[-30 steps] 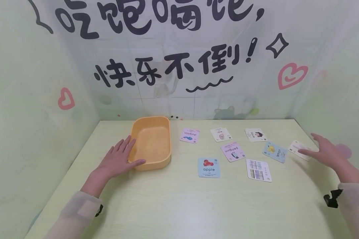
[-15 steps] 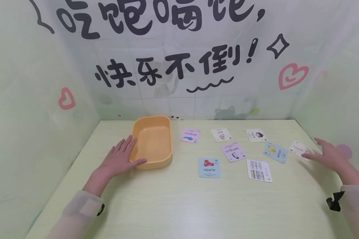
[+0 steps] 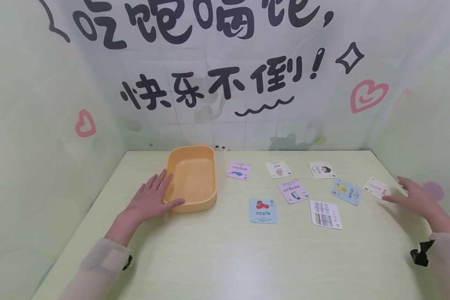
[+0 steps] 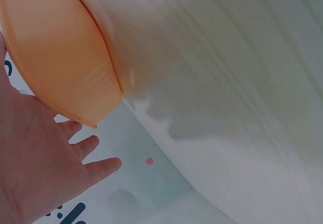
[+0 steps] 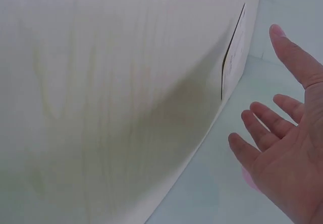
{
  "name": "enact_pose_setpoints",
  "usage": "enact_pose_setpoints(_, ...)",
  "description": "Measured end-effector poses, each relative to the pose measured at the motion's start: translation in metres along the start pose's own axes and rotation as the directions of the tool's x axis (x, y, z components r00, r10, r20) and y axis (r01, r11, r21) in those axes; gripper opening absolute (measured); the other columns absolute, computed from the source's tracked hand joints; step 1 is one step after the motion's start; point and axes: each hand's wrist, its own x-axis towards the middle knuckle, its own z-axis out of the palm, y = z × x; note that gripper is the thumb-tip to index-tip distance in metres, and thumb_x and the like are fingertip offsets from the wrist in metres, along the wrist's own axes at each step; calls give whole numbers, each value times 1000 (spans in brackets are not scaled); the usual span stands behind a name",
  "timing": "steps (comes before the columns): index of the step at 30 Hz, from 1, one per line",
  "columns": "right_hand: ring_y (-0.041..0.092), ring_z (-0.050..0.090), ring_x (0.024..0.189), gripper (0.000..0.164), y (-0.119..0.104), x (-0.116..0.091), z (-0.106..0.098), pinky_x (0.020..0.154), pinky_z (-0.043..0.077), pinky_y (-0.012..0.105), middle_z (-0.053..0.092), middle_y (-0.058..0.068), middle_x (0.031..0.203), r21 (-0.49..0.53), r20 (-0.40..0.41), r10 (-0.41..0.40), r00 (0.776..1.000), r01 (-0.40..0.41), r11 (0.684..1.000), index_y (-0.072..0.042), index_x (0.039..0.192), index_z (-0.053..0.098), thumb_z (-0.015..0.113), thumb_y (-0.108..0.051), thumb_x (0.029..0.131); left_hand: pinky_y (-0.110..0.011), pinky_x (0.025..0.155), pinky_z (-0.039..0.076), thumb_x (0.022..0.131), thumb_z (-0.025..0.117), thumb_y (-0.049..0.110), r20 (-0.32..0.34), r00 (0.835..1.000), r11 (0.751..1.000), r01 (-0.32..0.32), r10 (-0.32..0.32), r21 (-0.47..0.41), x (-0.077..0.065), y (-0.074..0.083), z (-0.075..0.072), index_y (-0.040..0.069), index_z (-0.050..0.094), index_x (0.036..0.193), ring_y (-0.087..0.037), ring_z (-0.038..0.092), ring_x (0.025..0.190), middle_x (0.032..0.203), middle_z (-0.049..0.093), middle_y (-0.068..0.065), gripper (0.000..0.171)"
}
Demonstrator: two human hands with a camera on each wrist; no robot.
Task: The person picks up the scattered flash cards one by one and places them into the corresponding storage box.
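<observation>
My left hand [image 3: 147, 198] lies along the left side of an orange plastic tray [image 3: 209, 202], fingers spread over its left rim and thumb at the front corner. In the left wrist view, the fingers of this left hand [image 4: 45, 168] stretch out straight beyond the tray's wall [image 4: 65, 57]. Over the right end of the table hovers my right hand [image 3: 420, 201], fingers relaxed and holding nothing. Its thumb overlaps the corner of a white "arm" card [image 3: 376, 187] in the head view. From the right wrist, this right hand [image 5: 290, 153] shows an open palm beside that card.
Left of the arm card are lemon [image 3: 346, 191], face [image 3: 321, 170], penguin [image 3: 293, 191], ear [image 3: 278, 169], dolphin [image 3: 239, 171] and apple [image 3: 263, 211] cards. A text-covered card [image 3: 326, 215] lies nearer. Printed sheeting [image 3: 225, 129] walls the table [image 3: 225, 258] at the back and sides.
My right hand has shifted slightly right and down, uncovering more of the arm card. The left hand keeps its place on the tray, and the cards stay where they were.
</observation>
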Motion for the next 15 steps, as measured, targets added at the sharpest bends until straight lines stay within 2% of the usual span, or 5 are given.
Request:
enact_pose_setpoints(8, 70, 24, 125, 96, 9, -1, 2, 101, 27, 80, 18, 54, 140, 26, 23, 0, 1000, 0, 1000, 27, 143, 7, 63, -35, 96, -73, 120, 16, 86, 46, 80, -3, 1000, 1000, 5, -5, 8, 1, -1, 0, 9, 13, 161, -47, 10, 151, 168, 5, -17, 107)
enact_pose_setpoints(15, 70, 22, 126, 94, 20, 0, 6, 104, 25, 80, 19, 55, 138, -3, 46, 28, 999, -28, 1000, 30, 140, 9, 61, -36, 98, -74, 120, 16, 86, 46, 80, -1, 1000, 1000, 6, -6, 5, 1, 1, -1, 9, 14, 160, -47, 11, 151, 168, 6, -17, 107)
